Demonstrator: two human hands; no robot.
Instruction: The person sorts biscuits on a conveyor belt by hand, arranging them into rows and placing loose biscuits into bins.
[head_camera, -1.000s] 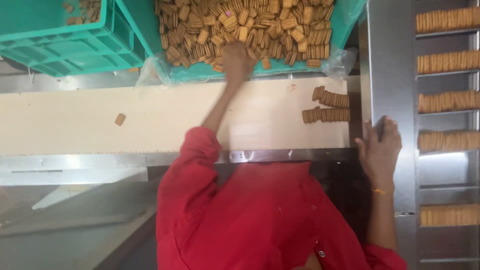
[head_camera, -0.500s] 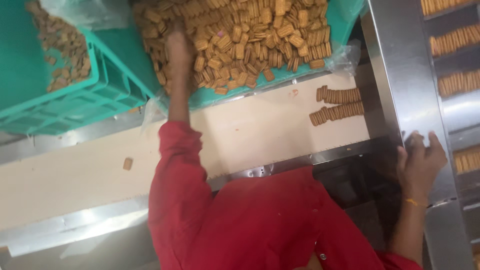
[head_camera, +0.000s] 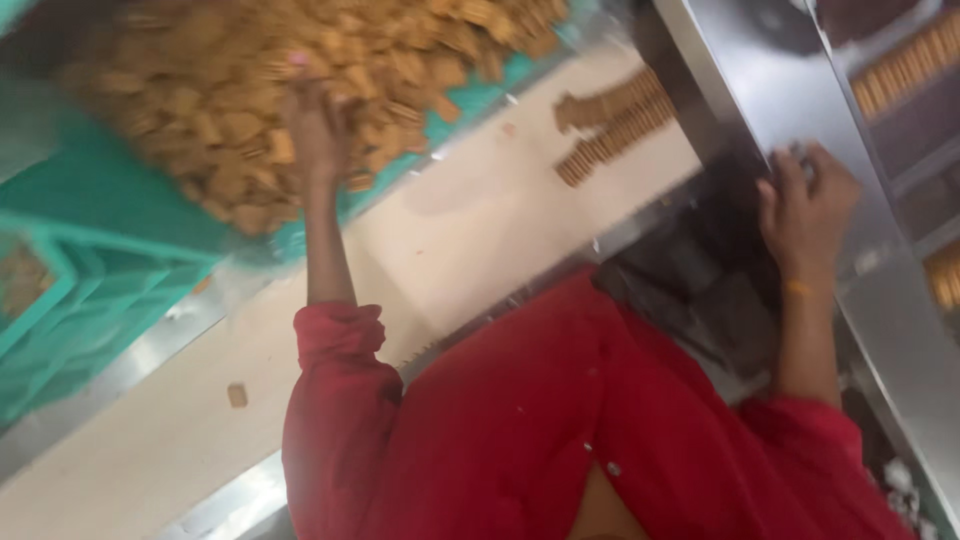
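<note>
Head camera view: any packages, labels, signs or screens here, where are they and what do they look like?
No labels, signs or screens.
Teal crate: far left, ribbed plastic walls.
Teal tray: top centre, clear liner, heaped with tan biscuits; left hand reaching into them.

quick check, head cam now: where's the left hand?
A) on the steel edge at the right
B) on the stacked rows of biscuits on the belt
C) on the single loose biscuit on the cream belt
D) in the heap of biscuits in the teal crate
D: the left hand reaches into the biscuit heap in the teal crate; the right hand grips the steel edge.
</note>
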